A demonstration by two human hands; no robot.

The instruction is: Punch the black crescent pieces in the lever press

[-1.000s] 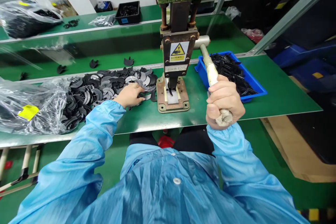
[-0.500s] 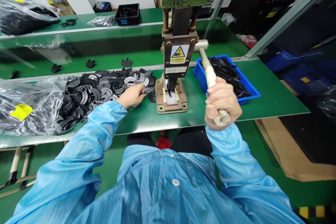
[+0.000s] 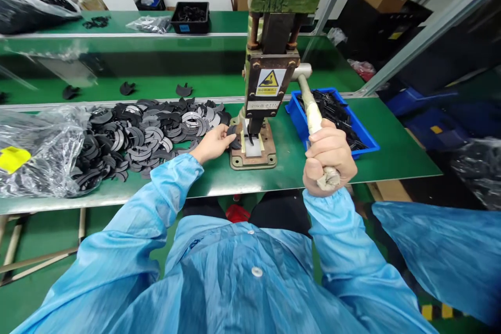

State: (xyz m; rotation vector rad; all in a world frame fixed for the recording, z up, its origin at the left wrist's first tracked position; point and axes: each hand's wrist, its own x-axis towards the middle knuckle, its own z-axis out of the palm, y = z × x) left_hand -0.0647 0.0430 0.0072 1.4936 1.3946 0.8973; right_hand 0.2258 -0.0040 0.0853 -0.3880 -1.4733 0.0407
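My left hand (image 3: 215,143) pinches a dark curved plastic part (image 3: 235,137) at the left edge of the press base (image 3: 270,159). Wrapped around the light-coloured press lever (image 3: 311,107) is my right hand (image 3: 330,159), with the lever's taped end showing below the fingers. The hand press (image 3: 268,78) stands upright between my hands and bears a yellow warning label. Under its ram, a small black piece shows over a pale metal plate (image 3: 253,149). To the left spreads a heap of curved black and grey parts (image 3: 152,133).
A blue tray (image 3: 364,151) of black parts stands right of the press. A clear plastic bag (image 3: 43,156) lies at the left. Several single parts rest behind the heap, and a black bin (image 3: 190,27) stands farther back. Another person's blue garment (image 3: 446,250) shows at lower right.
My left hand has moved right from the heap to the press base, with a curved part in its fingers. My right hand stays on the lever. A blue garment has appeared at right.
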